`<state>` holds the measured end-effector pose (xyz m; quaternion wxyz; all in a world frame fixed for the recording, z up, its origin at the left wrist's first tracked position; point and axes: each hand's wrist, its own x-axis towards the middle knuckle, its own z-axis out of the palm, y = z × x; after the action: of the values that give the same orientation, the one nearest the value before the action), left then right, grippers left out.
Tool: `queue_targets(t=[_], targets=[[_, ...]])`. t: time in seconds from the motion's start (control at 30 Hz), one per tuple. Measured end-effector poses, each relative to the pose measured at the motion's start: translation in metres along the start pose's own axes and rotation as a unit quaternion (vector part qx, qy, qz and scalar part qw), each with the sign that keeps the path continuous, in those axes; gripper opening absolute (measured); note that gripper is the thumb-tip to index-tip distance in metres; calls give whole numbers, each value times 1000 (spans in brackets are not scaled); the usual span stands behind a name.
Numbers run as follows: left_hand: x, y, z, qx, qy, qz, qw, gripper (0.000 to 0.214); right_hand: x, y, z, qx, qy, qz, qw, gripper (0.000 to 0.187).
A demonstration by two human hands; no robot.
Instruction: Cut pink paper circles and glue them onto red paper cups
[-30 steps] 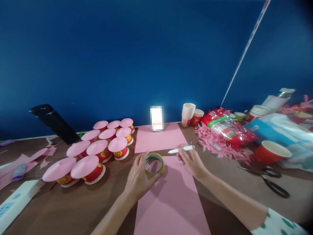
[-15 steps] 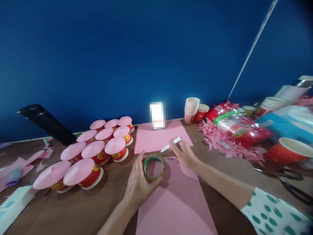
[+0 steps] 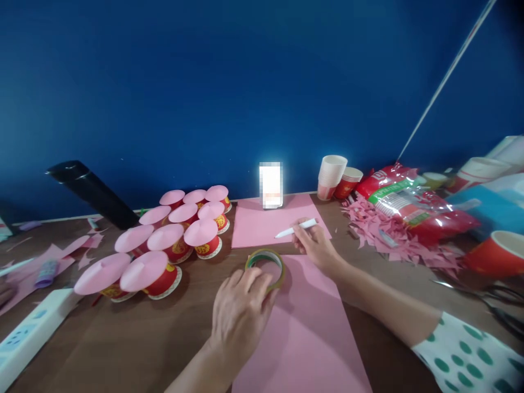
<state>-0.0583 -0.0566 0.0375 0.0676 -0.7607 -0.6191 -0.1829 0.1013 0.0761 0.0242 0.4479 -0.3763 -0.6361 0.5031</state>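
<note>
My left hand is closed over the near left side of a roll of tape, its fingers bent across the rim and partly into the ring. The roll lies flat at the top left corner of a pink paper sheet. My right hand grips a white pen, whose tip points left, just above the gap between this sheet and a second pink sheet farther back. Part of the roll's near edge is hidden by my left fingers.
Left of the sheets stand several red cups topped with pink paper cones. A power strip and a black bottle-like cylinder lie beyond. At right are a red bag, paper scraps, stacked cups and scissors.
My left hand has turned from holding the tape roll's left side to reaching over its near rim. My right hand still holds the pen near the same spot. The view has shifted slightly.
</note>
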Motion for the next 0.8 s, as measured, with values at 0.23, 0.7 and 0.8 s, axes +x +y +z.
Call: queue_targets(t=[0.23, 0.7, 0.8], targets=[[-4, 40, 1, 100, -14, -30, 994, 25, -7, -24, 5, -23, -15, -15, 999, 37], [9, 32, 26, 74, -96, -98, 988, 22, -8, -51, 19, -99, -55, -61, 992, 30], [7, 34, 28, 53, -86, -101, 990, 16, -5, -62, 32, -167, -101, -89, 977, 28]])
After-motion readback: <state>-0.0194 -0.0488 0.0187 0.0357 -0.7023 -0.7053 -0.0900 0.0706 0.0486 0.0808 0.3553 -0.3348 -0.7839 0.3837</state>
